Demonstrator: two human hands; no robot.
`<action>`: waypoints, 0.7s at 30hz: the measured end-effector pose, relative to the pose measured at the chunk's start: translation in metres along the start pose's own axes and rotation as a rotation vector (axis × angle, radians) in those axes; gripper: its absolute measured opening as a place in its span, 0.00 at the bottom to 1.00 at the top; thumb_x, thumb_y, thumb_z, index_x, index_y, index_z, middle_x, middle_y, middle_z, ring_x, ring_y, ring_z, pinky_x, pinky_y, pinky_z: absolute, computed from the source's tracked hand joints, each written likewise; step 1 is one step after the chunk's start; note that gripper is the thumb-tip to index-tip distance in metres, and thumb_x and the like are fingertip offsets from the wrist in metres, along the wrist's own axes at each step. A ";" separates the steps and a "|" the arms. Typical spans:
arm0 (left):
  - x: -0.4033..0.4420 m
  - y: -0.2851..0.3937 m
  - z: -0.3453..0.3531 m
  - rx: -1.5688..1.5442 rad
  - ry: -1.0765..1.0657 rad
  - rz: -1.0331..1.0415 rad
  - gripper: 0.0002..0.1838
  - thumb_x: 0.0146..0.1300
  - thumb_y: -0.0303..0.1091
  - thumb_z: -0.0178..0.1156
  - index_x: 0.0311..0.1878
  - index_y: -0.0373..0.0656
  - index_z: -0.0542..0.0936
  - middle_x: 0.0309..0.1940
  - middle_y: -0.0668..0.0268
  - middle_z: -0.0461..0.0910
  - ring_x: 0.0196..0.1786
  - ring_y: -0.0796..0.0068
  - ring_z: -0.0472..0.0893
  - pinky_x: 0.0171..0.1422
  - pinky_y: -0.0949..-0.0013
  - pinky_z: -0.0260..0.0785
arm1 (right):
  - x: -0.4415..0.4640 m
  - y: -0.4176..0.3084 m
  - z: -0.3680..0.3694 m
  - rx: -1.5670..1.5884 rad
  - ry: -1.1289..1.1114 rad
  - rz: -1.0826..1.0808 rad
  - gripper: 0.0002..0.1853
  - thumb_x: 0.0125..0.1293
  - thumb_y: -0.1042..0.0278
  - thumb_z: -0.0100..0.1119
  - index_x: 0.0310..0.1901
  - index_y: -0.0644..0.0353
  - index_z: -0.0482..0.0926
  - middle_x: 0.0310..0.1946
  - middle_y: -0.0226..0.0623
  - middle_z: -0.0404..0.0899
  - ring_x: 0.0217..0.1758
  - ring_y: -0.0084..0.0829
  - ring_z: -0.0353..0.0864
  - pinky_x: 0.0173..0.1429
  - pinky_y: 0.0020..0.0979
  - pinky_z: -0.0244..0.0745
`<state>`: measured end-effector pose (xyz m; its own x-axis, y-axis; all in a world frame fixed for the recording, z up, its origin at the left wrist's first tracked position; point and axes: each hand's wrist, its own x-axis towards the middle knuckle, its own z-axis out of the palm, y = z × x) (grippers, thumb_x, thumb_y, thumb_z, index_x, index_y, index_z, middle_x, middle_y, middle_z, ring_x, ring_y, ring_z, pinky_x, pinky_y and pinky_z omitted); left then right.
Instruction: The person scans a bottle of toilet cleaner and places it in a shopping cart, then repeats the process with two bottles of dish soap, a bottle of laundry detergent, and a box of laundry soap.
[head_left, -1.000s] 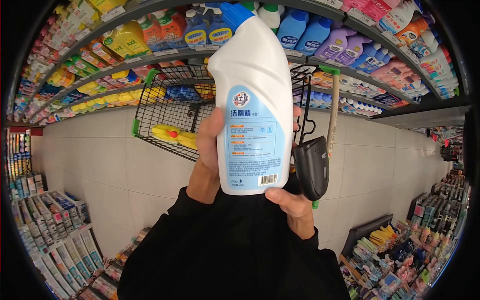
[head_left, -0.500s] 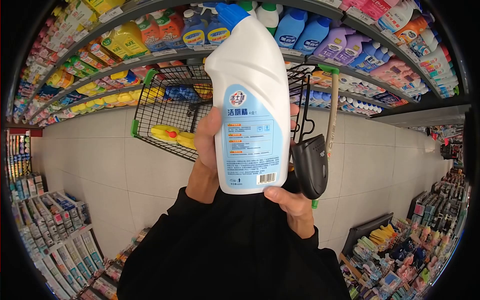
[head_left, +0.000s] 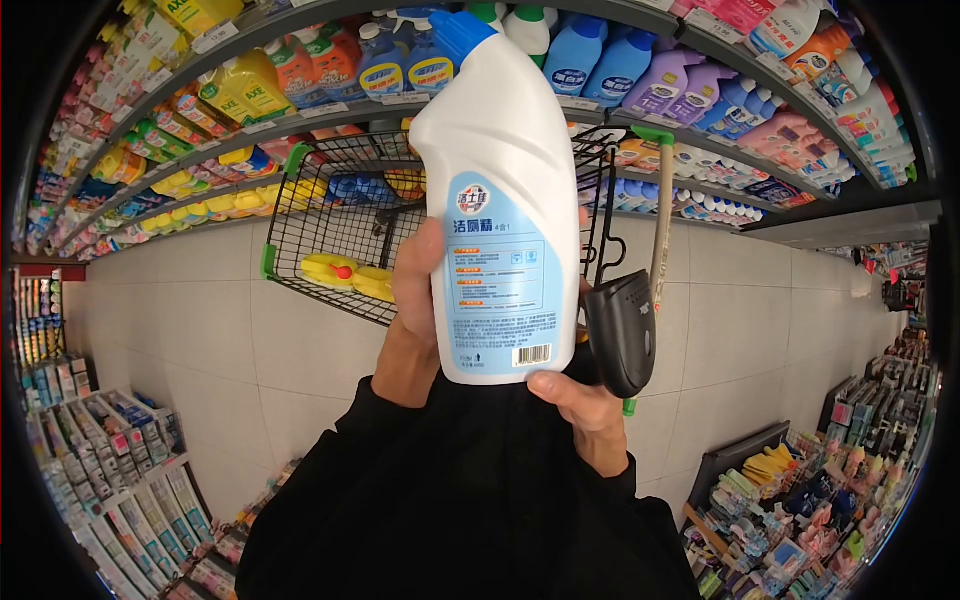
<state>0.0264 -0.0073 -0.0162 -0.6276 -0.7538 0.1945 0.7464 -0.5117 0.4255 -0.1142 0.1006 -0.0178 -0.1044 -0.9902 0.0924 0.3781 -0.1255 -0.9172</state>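
A white toilet cleaner bottle (head_left: 500, 150) with a blue cap and a light-blue back label stands upright in front of me, its neck bent to the left. My left hand (head_left: 415, 290) grips its left side, thumb along the edge and fingers hidden behind. At the lower right corner, the thumb of my right hand (head_left: 580, 405) presses on the base; a fingertip of it shows at the right edge, the others are behind the bottle. Beyond the bottle is a black wire shopping cart (head_left: 325, 215) with green corners, holding yellow bottles (head_left: 345, 275) with a red cap.
Shelves of cleaning bottles (head_left: 590, 60) curve across the far side. A black cart handle piece (head_left: 620, 335) is just right of the bottle. Tiled floor (head_left: 740, 300) spreads around the cart. Racks of small goods (head_left: 130, 460) stand at lower left, hanging goods (head_left: 800, 510) at lower right.
Both hands keep the same hold on the bottle, which has shifted very slightly up in view. The cart and shelves look nearly the same.
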 end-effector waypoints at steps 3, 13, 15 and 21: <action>-0.019 0.000 -0.033 0.283 0.268 -0.043 0.47 0.65 0.65 0.49 0.71 0.31 0.57 0.63 0.38 0.67 0.53 0.45 0.81 0.52 0.45 0.79 | 0.001 -0.001 -0.001 -0.026 -0.008 0.017 0.44 0.50 0.71 0.76 0.67 0.71 0.63 0.60 0.49 0.74 0.63 0.39 0.74 0.66 0.40 0.68; -0.015 0.012 0.004 0.328 0.209 0.107 0.26 0.72 0.48 0.48 0.58 0.33 0.72 0.47 0.58 0.81 0.46 0.75 0.81 0.49 0.71 0.75 | 0.001 0.000 -0.002 -0.033 -0.031 -0.010 0.45 0.49 0.72 0.76 0.68 0.70 0.63 0.60 0.47 0.74 0.65 0.36 0.73 0.67 0.39 0.66; -0.010 0.013 0.011 0.467 0.316 0.114 0.26 0.72 0.45 0.50 0.63 0.33 0.68 0.48 0.60 0.78 0.49 0.78 0.78 0.52 0.73 0.72 | 0.003 0.001 0.002 0.071 0.007 0.010 0.44 0.50 0.73 0.75 0.69 0.70 0.62 0.60 0.46 0.74 0.65 0.35 0.72 0.69 0.39 0.64; 0.010 0.011 0.028 0.978 0.357 0.240 0.36 0.67 0.37 0.62 0.69 0.33 0.54 0.56 0.57 0.69 0.55 0.72 0.73 0.60 0.67 0.67 | 0.004 0.020 0.002 -0.447 0.123 -0.195 0.39 0.55 0.76 0.72 0.68 0.70 0.63 0.59 0.44 0.74 0.59 0.34 0.76 0.63 0.34 0.71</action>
<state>0.0223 -0.0085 0.0154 -0.2680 -0.9492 0.1649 0.2403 0.1000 0.9655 -0.1053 0.0937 -0.0352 -0.2519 -0.9330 0.2570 -0.0875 -0.2425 -0.9662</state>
